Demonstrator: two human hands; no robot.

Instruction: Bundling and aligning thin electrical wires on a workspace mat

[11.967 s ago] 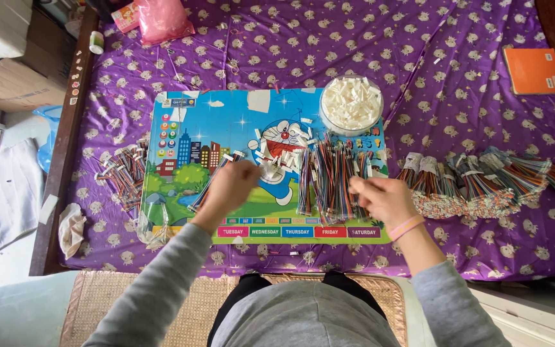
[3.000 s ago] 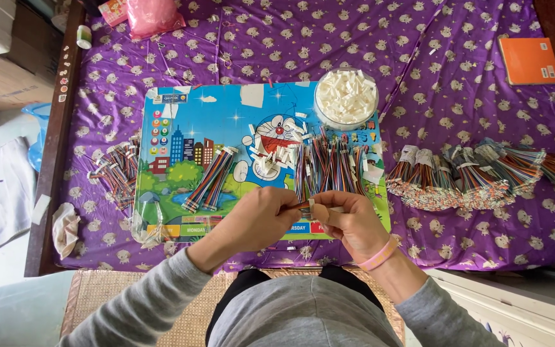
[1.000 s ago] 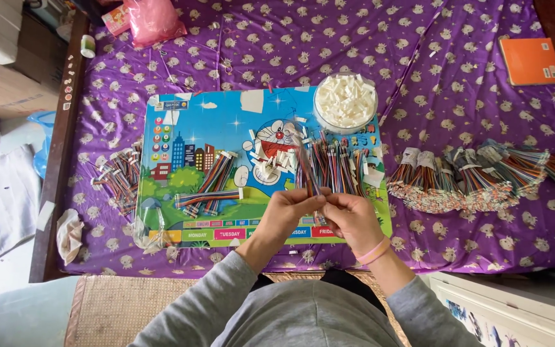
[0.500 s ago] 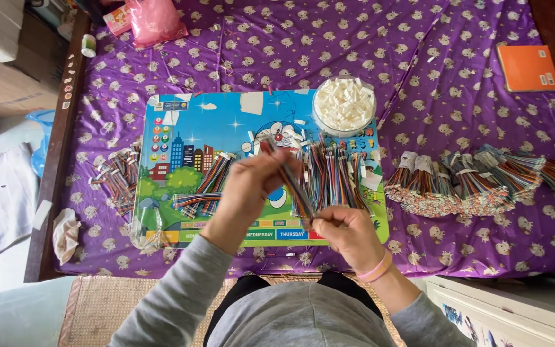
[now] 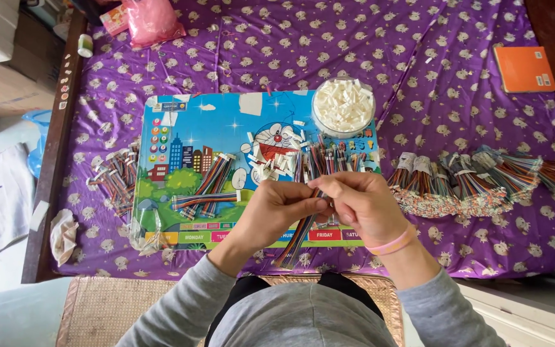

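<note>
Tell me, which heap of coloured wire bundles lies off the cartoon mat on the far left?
The small heap of wire bundles on the purple cloth, beside the mat left edge.

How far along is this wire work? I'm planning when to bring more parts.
Done, it seems: wire sets lie on the mat. In hand: left hand and right hand hold one wire strip. Left: bundles and a bowl of white connectors.
</note>
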